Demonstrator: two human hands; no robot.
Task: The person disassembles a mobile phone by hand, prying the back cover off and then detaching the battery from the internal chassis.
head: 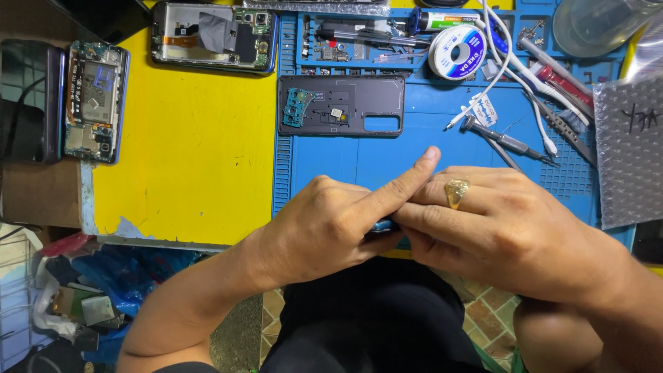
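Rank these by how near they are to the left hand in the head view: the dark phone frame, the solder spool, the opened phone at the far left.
From the left hand:
1. Dark phone frame, straight ahead on the blue mat.
2. Solder spool, ahead to the right.
3. Opened phone, far left on the yellow surface.

I had one head-worn camera, which looked steeply down from close range onto the blue mat (414, 148) and yellow tabletop (193, 152).

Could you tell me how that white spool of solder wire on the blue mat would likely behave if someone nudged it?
The solder spool lies flat on its flange, so it would probably slide, not roll. Tools and a white cable crowd it, so it may snag. It likely feels heavy for its size.
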